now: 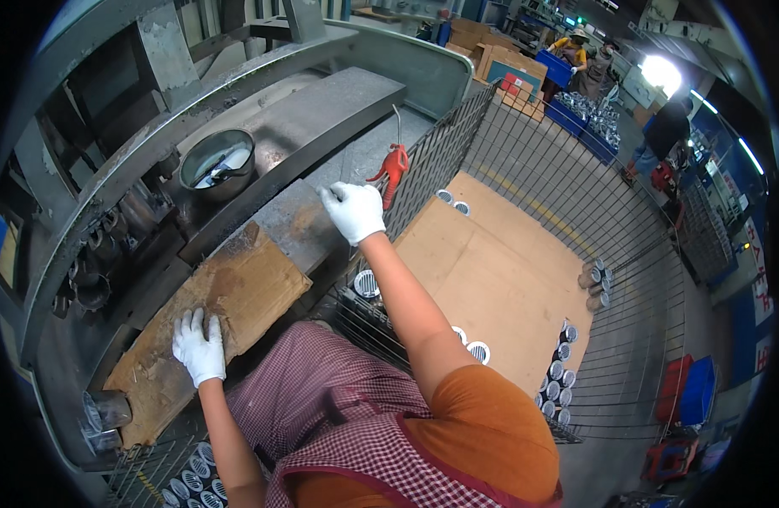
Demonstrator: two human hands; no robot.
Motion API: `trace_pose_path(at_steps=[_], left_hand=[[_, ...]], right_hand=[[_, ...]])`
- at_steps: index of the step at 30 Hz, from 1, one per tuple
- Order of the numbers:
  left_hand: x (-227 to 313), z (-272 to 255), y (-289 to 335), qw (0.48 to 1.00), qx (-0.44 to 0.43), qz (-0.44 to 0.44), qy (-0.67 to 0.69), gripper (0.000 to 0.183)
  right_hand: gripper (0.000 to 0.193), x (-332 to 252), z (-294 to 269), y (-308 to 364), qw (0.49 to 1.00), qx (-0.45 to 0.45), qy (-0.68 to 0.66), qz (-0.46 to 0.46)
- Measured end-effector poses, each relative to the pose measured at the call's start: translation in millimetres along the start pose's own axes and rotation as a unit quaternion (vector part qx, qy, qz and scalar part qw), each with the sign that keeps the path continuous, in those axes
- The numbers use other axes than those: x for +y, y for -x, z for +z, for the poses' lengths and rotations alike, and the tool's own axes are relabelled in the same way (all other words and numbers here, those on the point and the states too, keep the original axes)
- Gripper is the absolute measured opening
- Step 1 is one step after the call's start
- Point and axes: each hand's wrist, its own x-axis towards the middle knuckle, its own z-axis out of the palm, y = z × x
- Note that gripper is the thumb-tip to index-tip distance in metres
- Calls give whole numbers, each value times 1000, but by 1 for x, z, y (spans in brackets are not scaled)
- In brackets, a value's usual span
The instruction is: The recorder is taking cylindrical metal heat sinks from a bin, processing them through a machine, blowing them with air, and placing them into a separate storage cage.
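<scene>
My left hand [199, 348], in a white glove, lies on a stained brown cardboard sheet [254, 288] with its fingers spread and nothing in them. My right hand [354, 212], gloved in white too, is held over the grey metal bench [292, 216], its fingers loosely bent and a little apart. I see nothing between them, though the palm side is hidden. Just right of that hand, a red air blow gun [393, 169] with a thin bent nozzle hangs at the wire mesh, apart from the fingers. Beyond the cardboard, a dark bowl [217, 167] holds whitish liquid and a tool.
On my right stands a large wire cage [626, 254] with cardboard sheets [491, 254] and slotted round metal parts [559, 381] along its sides. More such parts [194, 474] lie at lower left. Metal cylinders [108, 411] stand by the cardboard's end. People [567, 55] work far off.
</scene>
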Motion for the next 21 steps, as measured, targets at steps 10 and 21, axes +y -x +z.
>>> trace_pose_path(at_steps=[10, 21], left_hand=[[-3, 4, 0, 996, 87, 18, 7, 56], [-5, 7, -1, 999, 19, 13, -25, 67]], right_hand=[[40, 2, 3, 1, 1000, 5, 3, -1], [34, 1, 3, 0, 1000, 25, 0, -14]])
